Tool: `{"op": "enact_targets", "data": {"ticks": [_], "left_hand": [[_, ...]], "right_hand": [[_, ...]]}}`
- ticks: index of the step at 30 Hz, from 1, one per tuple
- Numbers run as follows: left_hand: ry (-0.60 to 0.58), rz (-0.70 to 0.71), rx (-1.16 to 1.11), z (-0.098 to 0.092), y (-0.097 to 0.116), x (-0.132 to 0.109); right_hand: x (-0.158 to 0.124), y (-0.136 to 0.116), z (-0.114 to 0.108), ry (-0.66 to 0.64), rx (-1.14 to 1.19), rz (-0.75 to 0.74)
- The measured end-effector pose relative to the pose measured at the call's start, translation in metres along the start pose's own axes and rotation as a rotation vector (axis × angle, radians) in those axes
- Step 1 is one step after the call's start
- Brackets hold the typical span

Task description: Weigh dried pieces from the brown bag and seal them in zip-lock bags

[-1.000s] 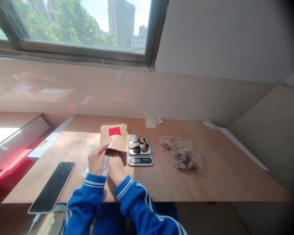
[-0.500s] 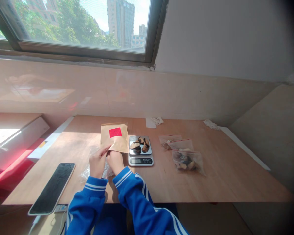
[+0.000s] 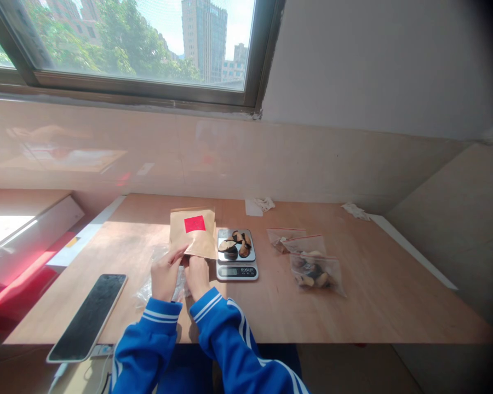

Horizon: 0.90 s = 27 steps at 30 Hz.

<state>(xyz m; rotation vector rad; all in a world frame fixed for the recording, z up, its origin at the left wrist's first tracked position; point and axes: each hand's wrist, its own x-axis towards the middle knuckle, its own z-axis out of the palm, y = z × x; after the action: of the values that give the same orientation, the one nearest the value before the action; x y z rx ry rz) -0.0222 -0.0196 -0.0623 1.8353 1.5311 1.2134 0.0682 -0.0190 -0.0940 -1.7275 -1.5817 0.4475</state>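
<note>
Has a phone [image 3: 88,317] near left on the counter [image 3: 353,317]. Pinches the near edge of a paper bag [image 3: 194,241] with the left grip [image 3: 165,278]; reaches it with the right grip [image 3: 198,278], fingertips hidden, so cannot tell if spread or pressed together. Has the bag just left of a scale [image 3: 237,271].

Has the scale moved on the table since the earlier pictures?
No. Allowing for a slight shift of the whole view, the scale keeps its place relative to the window frame.
</note>
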Motion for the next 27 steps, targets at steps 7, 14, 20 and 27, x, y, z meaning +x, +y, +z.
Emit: {"op": "enact_targets", "data": {"ticks": [7,14,20,27], "left_hand": [[0.005,-0.002,0.014,-0.003,0.004,0.003],[0.007,-0.010,0.056,-0.004,0.008,0.015],[0.010,0.003,0.102,0.005,0.005,0.030],[-0.020,0.013,0.056,0.026,-0.011,0.053]], "right_hand": [[-0.021,-0.005,-0.016,0.055,0.153,-0.021],[-0.046,0.019,-0.055,0.097,0.644,0.000],[-0.051,0.061,-0.087,0.081,1.050,0.344],[-0.047,0.089,-0.094,0.196,1.102,0.470]]}}
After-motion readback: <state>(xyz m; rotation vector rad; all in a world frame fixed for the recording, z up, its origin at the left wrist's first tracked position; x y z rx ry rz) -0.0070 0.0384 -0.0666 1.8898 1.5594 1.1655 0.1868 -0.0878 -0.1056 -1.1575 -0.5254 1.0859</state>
